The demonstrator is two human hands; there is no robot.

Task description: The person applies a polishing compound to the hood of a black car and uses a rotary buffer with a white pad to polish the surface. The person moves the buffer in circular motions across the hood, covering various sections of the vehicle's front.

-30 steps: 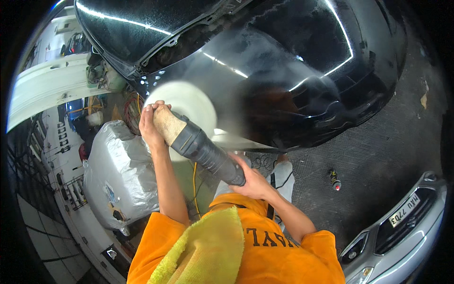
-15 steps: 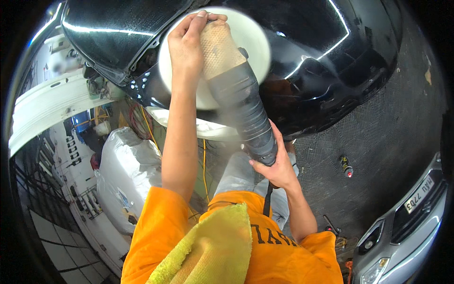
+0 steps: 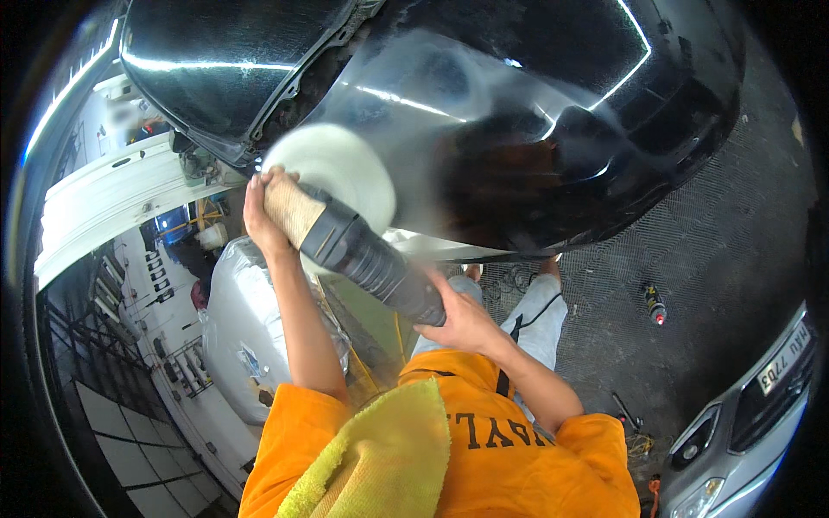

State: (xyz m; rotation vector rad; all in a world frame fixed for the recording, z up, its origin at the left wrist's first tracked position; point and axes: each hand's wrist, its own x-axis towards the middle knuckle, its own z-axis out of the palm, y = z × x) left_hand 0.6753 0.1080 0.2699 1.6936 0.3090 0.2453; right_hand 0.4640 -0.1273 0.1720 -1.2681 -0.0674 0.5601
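Note:
Both my hands hold a rotary polisher (image 3: 371, 263) with a black-taped body and a tan mesh-patterned head. My left hand (image 3: 268, 216) is closed round the head end, next to the large pale round pad (image 3: 367, 177). My right hand (image 3: 462, 315) wraps the rear end of the body, close to my waist. The pad lies against the left edge of the black car panel (image 3: 509, 173), and its outline is blurred. Whitish haze streaks the glossy panel right of the pad. How far the left fingers reach round the head is partly hidden.
A plastic-wrapped bulky thing (image 3: 246, 319) stands at my left, beside a yellow cord (image 3: 399, 337). On the dark textured floor to the right lies a small bottle (image 3: 654, 304) with a red cap. A silver car (image 3: 734, 432) fills the lower right. A yellow towel (image 3: 380, 449) hangs before me.
The polisher has moved left and toward me, its body now slanting more sideways. Both hands have moved with it, still gripping. The hazy panel that the pad covered now shows.

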